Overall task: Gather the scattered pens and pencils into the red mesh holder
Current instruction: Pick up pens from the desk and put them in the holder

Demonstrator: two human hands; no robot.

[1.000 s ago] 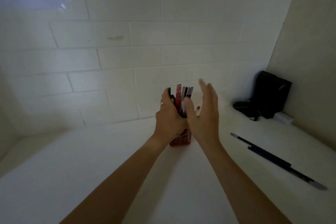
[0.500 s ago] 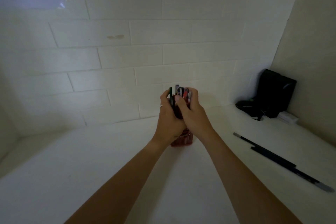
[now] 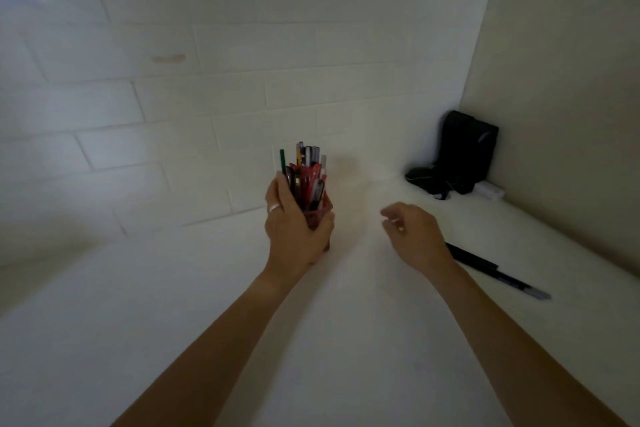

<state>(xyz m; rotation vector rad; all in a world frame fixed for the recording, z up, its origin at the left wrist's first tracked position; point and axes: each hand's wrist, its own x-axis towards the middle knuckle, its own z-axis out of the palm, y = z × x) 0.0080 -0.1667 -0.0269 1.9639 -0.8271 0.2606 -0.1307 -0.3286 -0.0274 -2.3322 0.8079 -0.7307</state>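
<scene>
Left hand (image 3: 294, 229) wrapped around the red mesh holder (image 3: 320, 210), fingers on the far left side, thumb across the lower right front; grip closed on it. A ring (image 3: 275, 208) shows on one left finger. Holder sits upright or nearly so, base hidden behind the palm, so contact with the white counter (image 3: 173, 305) cannot be told. Pens and pencils (image 3: 306, 166) stand bunched inside the holder, tips sticking up above the rim and above the left hand's fingers; a green pencil (image 3: 282, 161) is the leftmost, just above the index finger.

Right hand (image 3: 412, 232) is apart from the holder, off to its right, above the counter. Fingers loosely curled, half open, holding nothing visible; slightly motion-blurred.

Just behind and right of the right hand, a long dark pen (image 3: 498, 276) lies flat on the counter, running diagonally toward the lower right with a grey tip at the far end; its near end is hidden by the right wrist. Cannot tell if hand touches it. Well apart from the holder.

Back right corner: a black pouch (image 3: 467, 152) leaning against the wall, a small white box (image 3: 490, 191) just beside it. White tiled wall (image 3: 173, 97) behind.
</scene>
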